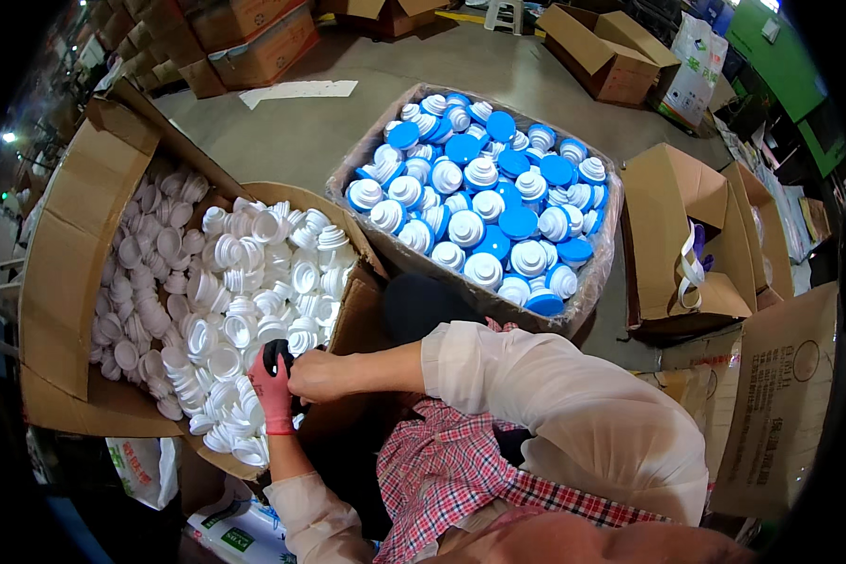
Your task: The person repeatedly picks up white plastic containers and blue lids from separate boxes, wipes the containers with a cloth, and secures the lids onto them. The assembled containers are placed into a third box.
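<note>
Head view: the left hand (272,385), in a pink glove with black fingertips, meets the bare right hand (316,375) above the near right edge of an open cardboard carton (54,315). The right hand lies against the glove with its fingers curled out of sight; whether either hand is clenched or grasping something, I cannot tell. No cap shows clearly between them.

Loose white plastic caps (226,362) fill that carton, with plenty left right up to its near edge. A plastic-lined carton (600,282) beyond its right edge is heaped to the rim with blue-and-white caps (462,148), the fuller-looking parts. How many pieces have been handled cannot be judged from this.

The white caps share no direction: some show open mouths upward, others lie on their sides, and short nested stacks run lengthwise at various slants. Each blue-and-white cap's axis runs through its disc and stepped white end; many point the white end up, others present the blue disc, several lean.
</note>
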Demonstrator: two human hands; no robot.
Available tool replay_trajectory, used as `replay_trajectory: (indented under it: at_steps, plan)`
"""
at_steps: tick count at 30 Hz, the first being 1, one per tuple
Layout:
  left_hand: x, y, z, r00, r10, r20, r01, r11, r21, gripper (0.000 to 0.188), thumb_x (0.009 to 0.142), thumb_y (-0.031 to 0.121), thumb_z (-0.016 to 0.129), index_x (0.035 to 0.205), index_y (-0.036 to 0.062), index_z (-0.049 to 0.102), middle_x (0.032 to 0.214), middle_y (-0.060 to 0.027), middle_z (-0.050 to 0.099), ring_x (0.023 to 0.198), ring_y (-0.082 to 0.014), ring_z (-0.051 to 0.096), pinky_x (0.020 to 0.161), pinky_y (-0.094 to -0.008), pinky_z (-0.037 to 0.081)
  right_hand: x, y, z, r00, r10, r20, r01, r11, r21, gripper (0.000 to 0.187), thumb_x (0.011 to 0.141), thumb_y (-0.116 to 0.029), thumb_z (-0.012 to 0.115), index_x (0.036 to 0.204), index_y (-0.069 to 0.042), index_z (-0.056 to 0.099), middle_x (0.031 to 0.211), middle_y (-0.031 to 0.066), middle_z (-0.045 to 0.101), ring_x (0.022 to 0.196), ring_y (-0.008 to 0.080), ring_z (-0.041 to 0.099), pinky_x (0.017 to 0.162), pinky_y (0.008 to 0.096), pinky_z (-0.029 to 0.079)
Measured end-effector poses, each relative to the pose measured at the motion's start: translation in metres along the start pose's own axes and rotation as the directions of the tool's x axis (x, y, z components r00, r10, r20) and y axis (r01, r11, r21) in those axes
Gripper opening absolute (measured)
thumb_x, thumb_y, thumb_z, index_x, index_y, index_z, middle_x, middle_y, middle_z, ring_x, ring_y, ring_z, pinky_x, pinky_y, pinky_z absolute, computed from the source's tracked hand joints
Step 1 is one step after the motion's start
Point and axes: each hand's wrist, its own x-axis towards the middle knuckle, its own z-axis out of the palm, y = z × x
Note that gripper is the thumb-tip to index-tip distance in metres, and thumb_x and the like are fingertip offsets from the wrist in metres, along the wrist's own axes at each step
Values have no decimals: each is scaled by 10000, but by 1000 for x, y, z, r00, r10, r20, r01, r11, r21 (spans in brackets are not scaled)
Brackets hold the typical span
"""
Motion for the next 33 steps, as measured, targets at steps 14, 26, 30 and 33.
replay_trajectory:
  at_steps: [14,26,30,33]
  plan:
    - [-3,39,-3,998,62,-25,-63,998,-30,235,840,86,617,1049,-19,638,971,-175,678,872,-320,642,814,-386,486,-7,5,2,999,23,40,-22,999,-27,212,735,-211,711,765,-2,694,736,204,664,740,375,658,642,465,521]
    - [-6,14,9,990,127,-69,-120,988,99,241,854,130,619,1055,-1,640,991,-165,668,885,-350,617,818,-416,463,-12,3,-5,998,0,58,4,997,-75,242,750,-230,718,789,8,692,775,199,671,795,369,659,695,446,526]
    - [-1,25,5,993,120,1,-119,992,29,215,855,119,603,1031,2,643,946,-170,667,844,-362,617,777,-414,467,-10,5,-3,996,19,83,-12,997,-82,250,748,-235,720,797,8,696,792,197,675,808,368,660,710,442,526]
    - [-2,31,5,992,125,8,-125,992,1,201,857,115,593,1019,7,643,923,-174,660,827,-373,612,754,-417,465,-10,7,-2,997,11,80,-3,995,-103,250,751,-238,720,801,6,698,792,193,677,810,367,658,710,440,526]
